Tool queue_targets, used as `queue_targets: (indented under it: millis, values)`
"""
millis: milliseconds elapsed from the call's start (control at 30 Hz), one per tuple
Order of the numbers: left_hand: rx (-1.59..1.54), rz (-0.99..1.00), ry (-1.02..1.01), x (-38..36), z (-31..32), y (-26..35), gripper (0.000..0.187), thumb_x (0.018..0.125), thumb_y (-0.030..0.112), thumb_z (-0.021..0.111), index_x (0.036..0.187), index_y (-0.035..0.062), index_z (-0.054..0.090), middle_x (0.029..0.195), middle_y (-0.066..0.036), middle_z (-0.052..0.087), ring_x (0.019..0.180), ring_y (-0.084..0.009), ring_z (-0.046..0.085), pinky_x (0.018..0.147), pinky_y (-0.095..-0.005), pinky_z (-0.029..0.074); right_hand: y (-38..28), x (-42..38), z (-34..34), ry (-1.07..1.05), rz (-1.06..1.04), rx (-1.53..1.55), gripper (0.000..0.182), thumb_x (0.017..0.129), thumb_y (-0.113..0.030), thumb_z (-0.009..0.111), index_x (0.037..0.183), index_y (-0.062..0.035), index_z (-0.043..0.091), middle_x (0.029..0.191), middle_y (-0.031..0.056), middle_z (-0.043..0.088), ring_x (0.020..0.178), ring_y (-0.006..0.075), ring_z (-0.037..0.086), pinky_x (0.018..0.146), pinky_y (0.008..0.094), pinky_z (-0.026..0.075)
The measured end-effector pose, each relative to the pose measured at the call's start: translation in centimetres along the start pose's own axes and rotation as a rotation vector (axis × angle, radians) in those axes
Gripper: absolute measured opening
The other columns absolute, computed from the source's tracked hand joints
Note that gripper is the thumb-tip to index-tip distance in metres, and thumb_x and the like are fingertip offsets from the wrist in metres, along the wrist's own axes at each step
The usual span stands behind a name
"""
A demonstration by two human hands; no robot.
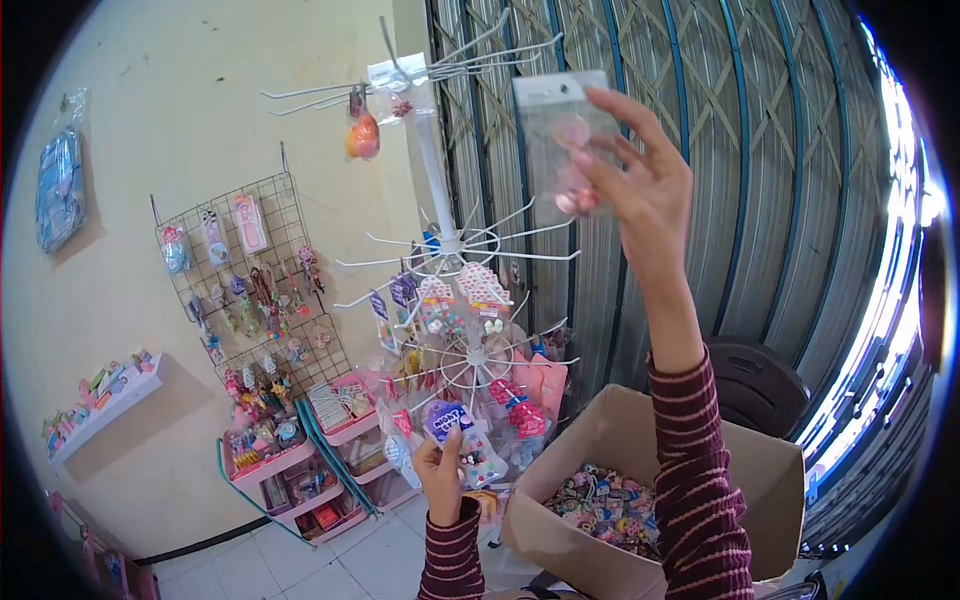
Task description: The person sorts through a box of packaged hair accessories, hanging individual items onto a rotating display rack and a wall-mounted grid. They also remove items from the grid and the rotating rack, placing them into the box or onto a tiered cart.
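Observation:
High at the upper right, my right hand [650, 190] pinches a clear plastic packet [545, 150] with a white top strip and pink, round items inside. The packet is beside the top of a white display rack [432, 170], apart from its prongs. Lower down, my left hand [440, 478] grips a small packet [483, 455] with a purple card header and small coloured pieces inside. It is close to the rack's lower tier, where several packets hang. A peach-coloured trinket in a bag [363, 135] hangs from a top prong.
An open cardboard box [570, 520] full of small packets stands below my right arm. Pink tiered carts [270, 460] and a wire grid [245, 270] with accessories are at left. A white shelf [110, 410] holds small goods. Behind are a metal folding shutter [760, 200] and a dark chair [750, 385].

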State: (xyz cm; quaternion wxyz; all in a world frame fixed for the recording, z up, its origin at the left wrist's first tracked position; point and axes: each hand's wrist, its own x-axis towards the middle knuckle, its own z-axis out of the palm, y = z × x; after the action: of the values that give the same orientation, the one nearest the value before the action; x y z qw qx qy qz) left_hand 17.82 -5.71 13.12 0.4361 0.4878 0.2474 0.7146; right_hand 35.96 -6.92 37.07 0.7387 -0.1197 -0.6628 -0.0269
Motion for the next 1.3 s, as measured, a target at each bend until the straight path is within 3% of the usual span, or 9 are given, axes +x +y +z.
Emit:
queue_targets:
  millis: [167, 300, 367, 433, 767, 1067, 1167, 1200, 1300]
  values:
    - [-0.046, 0.070, 0.020, 0.3, -1.6, 0.8, 0.016, 0.077, 0.015, 0.055, 0.067, 0.0030, 0.056, 0.057, 0.005, 0.049, 0.048, -0.0008, 0.037, 0.043, -0.0171, 0.026, 1.1, 3.4, 2.4, -0.092, -0.202, -0.097, 0.040, 0.067, 0.011, 0.050, 0.104, -0.0031, 0.047, 0.108, 0.0053, 0.044, 0.082, 0.0123, 0.051, 0.059, 0.0196, 0.048]
    - [0.014, 0.108, 0.002, -0.2, -4.2, 1.7, 0.015, 0.077, 0.014, 0.054, 0.068, 0.0019, 0.055, 0.061, 0.003, 0.050, 0.054, -0.0018, 0.041, 0.048, -0.0165, 0.030, 2.8, 6.8, 1.9, 0.026, -0.105, -0.061, 0.039, 0.066, 0.009, 0.051, 0.103, -0.0025, 0.049, 0.102, 0.0076, 0.048, 0.082, 0.0128, 0.051, 0.057, 0.0228, 0.048]
    - [0.003, 0.091, 0.138, -0.1, -4.9, 2.3, 0.020, 0.077, 0.018, 0.054, 0.061, 0.0063, 0.051, 0.053, 0.007, 0.041, 0.048, -0.0007, 0.031, 0.045, -0.0176, 0.021, 3.6, 7.8, 1.7, 0.081, -0.072, -0.041, 0.039, 0.066, 0.009, 0.051, 0.103, -0.0018, 0.049, 0.097, 0.0097, 0.051, 0.078, 0.0131, 0.053, 0.055, 0.0238, 0.048]
    - [-0.015, 0.049, 0.180, 0.1, -6.1, 2.4, 0.020, 0.077, 0.018, 0.054, 0.061, 0.0064, 0.050, 0.054, 0.007, 0.042, 0.048, -0.0003, 0.032, 0.045, -0.0174, 0.022, 4.0, 8.4, 1.6, 0.013, 0.172, 0.202, 0.037, 0.068, 0.007, 0.052, 0.104, -0.0004, 0.050, 0.096, 0.0105, 0.052, 0.077, 0.0140, 0.054, 0.062, 0.0233, 0.047]
    - [0.074, 0.058, 0.229, 0.9, -7.3, 2.8, 0.026, 0.077, 0.018, 0.054, 0.055, 0.0095, 0.045, 0.052, 0.009, 0.038, 0.047, -0.0003, 0.028, 0.044, -0.0189, 0.019, 3.1, 9.1, 1.9, -0.036, 0.237, 0.167, 0.033, 0.069, 0.004, 0.051, 0.102, 0.0027, 0.050, 0.091, 0.0123, 0.054, 0.071, 0.0147, 0.055, 0.059, 0.0234, 0.047]
    - [0.050, 0.026, 0.132, 0.9, -6.1, 2.3, 0.028, 0.078, 0.018, 0.053, 0.054, 0.0100, 0.043, 0.051, 0.009, 0.035, 0.046, -0.0002, 0.026, 0.043, -0.0191, 0.016, 7.3, 9.5, 2.8, -0.178, 0.217, -0.263, 0.036, 0.064, -0.004, 0.056, 0.099, 0.0010, 0.054, 0.081, 0.0107, 0.057, 0.066, 0.0091, 0.052, 0.051, 0.0204, 0.041]
    - [0.093, 0.039, 0.110, 0.7, -5.8, 2.1, 0.026, 0.078, 0.018, 0.053, 0.056, 0.0093, 0.044, 0.052, 0.009, 0.036, 0.047, -0.0003, 0.026, 0.043, -0.0189, 0.017, 10.7, 10.0, 4.4, -0.105, 0.005, -0.506, 0.036, 0.061, -0.008, 0.058, 0.097, -0.0024, 0.056, 0.073, 0.0091, 0.057, 0.061, 0.0092, 0.051, 0.049, 0.0217, 0.039]
    - [0.046, 0.019, 0.083, 0.6, -6.2, 1.9, 0.018, 0.079, 0.014, 0.052, 0.067, 0.0010, 0.055, 0.059, 0.005, 0.048, 0.054, -0.0021, 0.039, 0.049, -0.0185, 0.029, 11.5, 10.1, 5.0, -0.072, -0.079, -0.622, 0.035, 0.061, -0.010, 0.059, 0.096, -0.0038, 0.056, 0.073, 0.0094, 0.057, 0.057, 0.0110, 0.051, 0.049, 0.0232, 0.039]
    - [0.136, 0.058, 0.037, 1.0, -6.6, 1.4, 0.018, 0.078, 0.014, 0.053, 0.069, -0.0003, 0.056, 0.059, 0.004, 0.049, 0.055, -0.0023, 0.040, 0.049, -0.0183, 0.030, 14.9, 10.8, 6.1, -0.020, -0.187, -0.723, 0.036, 0.061, -0.014, 0.060, 0.096, -0.0077, 0.056, 0.075, 0.0109, 0.057, 0.052, 0.0162, 0.054, 0.052, 0.0258, 0.042]
